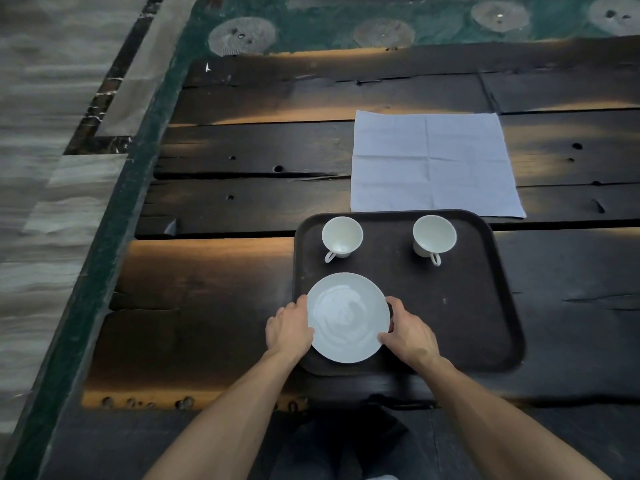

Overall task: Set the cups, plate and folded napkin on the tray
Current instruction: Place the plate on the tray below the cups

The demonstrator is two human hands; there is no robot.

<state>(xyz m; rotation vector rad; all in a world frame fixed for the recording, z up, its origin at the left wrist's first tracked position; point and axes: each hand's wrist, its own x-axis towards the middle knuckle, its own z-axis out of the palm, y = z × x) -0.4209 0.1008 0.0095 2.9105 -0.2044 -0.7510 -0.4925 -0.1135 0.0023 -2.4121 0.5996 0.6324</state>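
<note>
A dark rounded tray [485, 306] lies on the wooden table in front of me. Two white cups stand upright at its far side, the left cup [342, 237] and the right cup [434, 236], handles toward me. A white plate [348, 318] rests on the tray's near left corner. My left hand [289, 329] grips the plate's left rim and my right hand [410, 332] grips its right rim. Beyond the tray, a pale napkin [433, 164] lies unfolded and flat on the table, its near edge touching the tray's far rim.
The table [242, 271] is dark rough planks with cracks and knot holes. Its left edge runs diagonally beside a green patterned rug [311, 26] and striped floor. My legs show under the near edge.
</note>
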